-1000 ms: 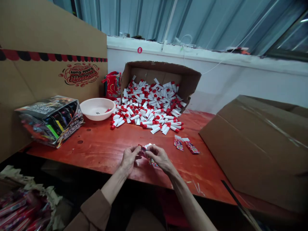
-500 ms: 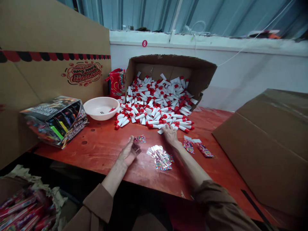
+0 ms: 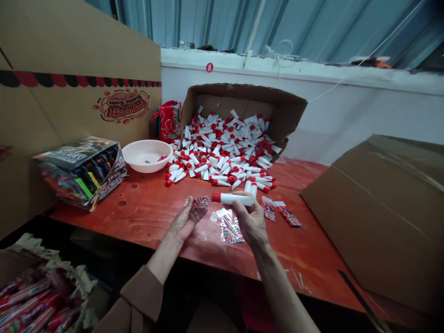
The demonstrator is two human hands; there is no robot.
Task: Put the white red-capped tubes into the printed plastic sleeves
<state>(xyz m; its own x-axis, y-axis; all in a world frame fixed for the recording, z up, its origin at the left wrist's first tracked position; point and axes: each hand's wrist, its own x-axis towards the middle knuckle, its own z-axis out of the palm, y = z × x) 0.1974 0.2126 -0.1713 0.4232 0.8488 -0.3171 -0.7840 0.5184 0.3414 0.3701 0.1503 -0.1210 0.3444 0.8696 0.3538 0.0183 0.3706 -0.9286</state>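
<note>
In the head view, a white tube with a red cap [image 3: 233,198] is held level in the grip of the right hand [image 3: 252,221], pinched at its flat end between thumb and fingertips so that the cap points left, toward the left hand [image 3: 187,219]; it is judged that the tube is carried this way to bring it over the sleeves lying below. The left hand rests released on the red wooden surface [image 3: 152,212], palm half turned up and fingers loosely curled, grasping nothing, with a small printed wrapper [image 3: 201,201] lying just beyond its fingertips. Directly under the held tube, a crinkled clear printed sleeve [image 3: 229,226] is spread flat on the surface, and just to the right of the tube two more printed sleeves [image 3: 280,212] are laid side by side. Behind the tube, a heap of matching tubes [image 3: 225,150] is spilled out of a cardboard box tipped on its side [image 3: 284,104], its open mouth facing forward, which seems to keep the stock within reach. Left of that heap a white bowl [image 3: 147,155] is set, and further left a printed display carton [image 3: 81,171] leans at an angle. Well to the right of the tube, a large closed brown carton [image 3: 381,212] lies on the surface.
</note>
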